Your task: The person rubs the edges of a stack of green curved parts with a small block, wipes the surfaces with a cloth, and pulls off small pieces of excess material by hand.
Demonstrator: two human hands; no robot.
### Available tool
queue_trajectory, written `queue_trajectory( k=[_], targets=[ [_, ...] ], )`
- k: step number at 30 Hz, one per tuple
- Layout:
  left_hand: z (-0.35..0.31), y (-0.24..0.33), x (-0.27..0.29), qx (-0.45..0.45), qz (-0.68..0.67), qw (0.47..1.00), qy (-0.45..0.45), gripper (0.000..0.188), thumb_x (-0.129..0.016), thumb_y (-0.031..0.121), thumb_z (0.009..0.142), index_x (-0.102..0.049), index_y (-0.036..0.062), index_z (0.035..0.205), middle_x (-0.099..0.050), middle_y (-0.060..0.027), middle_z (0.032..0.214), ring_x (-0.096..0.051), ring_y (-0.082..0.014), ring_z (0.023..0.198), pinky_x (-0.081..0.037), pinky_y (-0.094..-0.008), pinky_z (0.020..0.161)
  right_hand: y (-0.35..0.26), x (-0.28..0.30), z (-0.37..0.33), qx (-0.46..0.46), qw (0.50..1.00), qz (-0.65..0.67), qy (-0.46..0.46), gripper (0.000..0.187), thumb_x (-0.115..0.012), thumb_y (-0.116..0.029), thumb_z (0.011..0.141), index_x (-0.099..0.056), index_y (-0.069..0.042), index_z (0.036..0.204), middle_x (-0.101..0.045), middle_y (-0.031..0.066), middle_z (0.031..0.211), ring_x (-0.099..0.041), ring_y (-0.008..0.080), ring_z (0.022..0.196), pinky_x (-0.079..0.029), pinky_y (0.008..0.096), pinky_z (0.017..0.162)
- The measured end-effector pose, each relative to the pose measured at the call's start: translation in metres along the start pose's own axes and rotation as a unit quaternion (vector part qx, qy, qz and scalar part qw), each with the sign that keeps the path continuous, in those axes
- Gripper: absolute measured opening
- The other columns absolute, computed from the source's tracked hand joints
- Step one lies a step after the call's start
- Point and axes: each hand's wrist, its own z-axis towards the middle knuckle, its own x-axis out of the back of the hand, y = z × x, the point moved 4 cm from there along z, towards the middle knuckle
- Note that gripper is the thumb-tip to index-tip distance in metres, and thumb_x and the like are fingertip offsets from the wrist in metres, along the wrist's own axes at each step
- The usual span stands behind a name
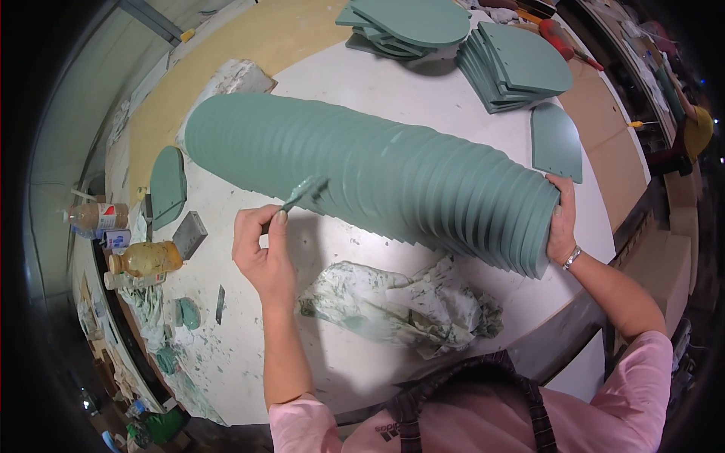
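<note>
A long row of green rounded panels (362, 162), standing face to face, stretches across the table from far left to near right. My left hand (260, 245) pinches a small putty knife (303, 192) with pale green paste on its blade. The blade is at the near side of the row; whether it touches the panels I cannot tell. At the row's right end, my right hand (561, 220) is wrapped round the edge of the last panel. A crumpled, green-stained white cloth (393, 302) lies between the row and my body.
Stacks of green panels (521, 60) stand at the far right, with a single panel (556, 140) nearby and another (168, 185) at left. Bottles (147, 259), a grey metal block (190, 235), a thin blade (220, 304) and a green paste lump (186, 312) occupy the left side.
</note>
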Motion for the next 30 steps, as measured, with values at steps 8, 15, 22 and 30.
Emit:
queue_trajectory(
  k=[8,15,22,30],
  targets=[
    [0.004,-0.007,-0.021,0.145,-0.209,0.967,0.004,0.009,-0.063,0.006,0.096,-0.064,-0.0028,0.098,-0.058,-0.0011,0.082,-0.049,-0.0085,0.073,-0.040,-0.0224,0.069,0.002,0.001,0.003,-0.001,1.000,-0.020,0.000,0.065,-0.033,-0.052,0.095,-0.050,0.001,0.126,-0.051,0.0205,0.122,-0.050,0.0353,0.115,-0.037,0.0421,0.103],
    [-0.011,-0.011,0.022,0.155,-0.242,0.957,0.038,0.011,-0.066,0.006,0.094,-0.066,-0.0039,0.097,-0.061,-0.0028,0.083,-0.052,-0.0103,0.076,-0.042,-0.0243,0.074,-0.115,-0.011,-0.050,0.175,0.972,-0.043,-0.153,0.052,-0.073,-0.009,0.070,-0.063,-0.005,0.121,-0.052,0.0214,0.131,-0.053,0.0396,0.118,-0.044,0.0509,0.098],
    [-0.060,-0.013,0.054,0.220,-0.235,0.944,0.071,0.009,-0.064,0.005,0.094,-0.064,-0.0035,0.096,-0.059,-0.0019,0.081,-0.051,-0.0103,0.075,-0.040,-0.0244,0.073,-0.178,-0.140,-0.101,0.306,0.866,-0.069,-0.390,0.051,-0.063,-0.019,0.080,-0.059,-0.020,0.131,-0.047,0.0143,0.142,-0.053,0.0352,0.119,-0.048,0.0437,0.096],
    [-0.100,-0.019,0.085,0.240,-0.257,0.929,0.113,0.007,-0.062,0.005,0.096,-0.064,-0.0013,0.097,-0.057,-0.0006,0.083,-0.048,-0.0085,0.071,-0.043,-0.0242,0.071,-0.206,-0.188,-0.038,0.289,0.897,-0.282,-0.181,0.050,-0.058,-0.012,0.081,-0.057,-0.009,0.131,-0.055,0.0135,0.123,-0.057,0.0247,0.091,-0.050,0.0343,0.070]
  ],
)
